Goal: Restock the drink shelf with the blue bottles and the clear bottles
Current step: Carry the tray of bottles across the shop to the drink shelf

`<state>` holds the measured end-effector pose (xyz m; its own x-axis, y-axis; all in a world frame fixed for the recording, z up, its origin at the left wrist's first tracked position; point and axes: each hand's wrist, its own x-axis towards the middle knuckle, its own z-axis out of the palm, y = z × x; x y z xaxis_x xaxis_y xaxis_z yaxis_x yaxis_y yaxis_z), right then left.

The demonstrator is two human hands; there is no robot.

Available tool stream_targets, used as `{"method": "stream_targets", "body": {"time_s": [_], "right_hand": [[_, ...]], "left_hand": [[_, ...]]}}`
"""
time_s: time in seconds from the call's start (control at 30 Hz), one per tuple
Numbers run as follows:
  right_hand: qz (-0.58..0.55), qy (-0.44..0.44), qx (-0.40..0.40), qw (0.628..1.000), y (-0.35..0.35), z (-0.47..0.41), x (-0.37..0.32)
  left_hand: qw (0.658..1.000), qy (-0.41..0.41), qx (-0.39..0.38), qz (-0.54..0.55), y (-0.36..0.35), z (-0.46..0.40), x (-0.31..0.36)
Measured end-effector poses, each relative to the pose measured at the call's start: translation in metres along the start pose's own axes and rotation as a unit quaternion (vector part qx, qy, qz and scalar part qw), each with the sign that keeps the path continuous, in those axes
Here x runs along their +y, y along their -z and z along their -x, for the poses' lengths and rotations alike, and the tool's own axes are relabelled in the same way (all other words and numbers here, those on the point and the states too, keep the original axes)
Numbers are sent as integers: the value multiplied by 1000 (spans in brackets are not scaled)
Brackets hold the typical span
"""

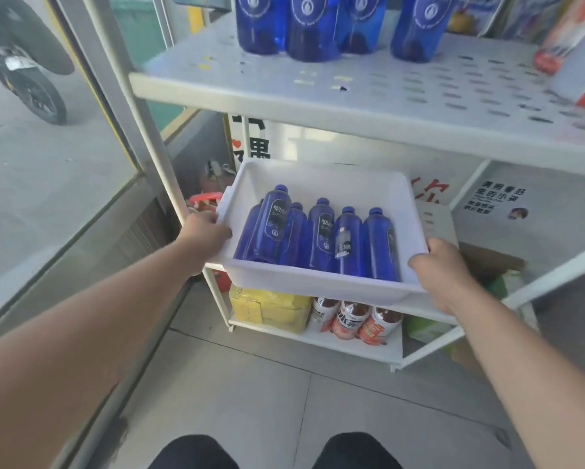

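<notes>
White plastic bin (321, 282) is being gripped at its sides by the left hand (204, 236) and right hand (441, 267), carrying blue bottles (318, 231) lying inside, below the perforated shelf (318, 93) where more are standing.

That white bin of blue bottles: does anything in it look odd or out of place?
One blue bottle lies askew on top of the others at the left of the white bin; the rest lie side by side. Nothing looks spilled or damaged.
</notes>
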<state>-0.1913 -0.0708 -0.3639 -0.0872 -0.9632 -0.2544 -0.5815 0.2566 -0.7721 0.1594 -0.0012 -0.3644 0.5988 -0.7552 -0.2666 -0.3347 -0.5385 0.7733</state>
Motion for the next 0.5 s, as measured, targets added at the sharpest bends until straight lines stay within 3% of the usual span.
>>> {"method": "stream_targets", "body": {"time_s": [0.5], "right_hand": [[-19,-72,6,997,137,264,-80]], "left_hand": [[992,77,-82,-48,151,234,76]]}}
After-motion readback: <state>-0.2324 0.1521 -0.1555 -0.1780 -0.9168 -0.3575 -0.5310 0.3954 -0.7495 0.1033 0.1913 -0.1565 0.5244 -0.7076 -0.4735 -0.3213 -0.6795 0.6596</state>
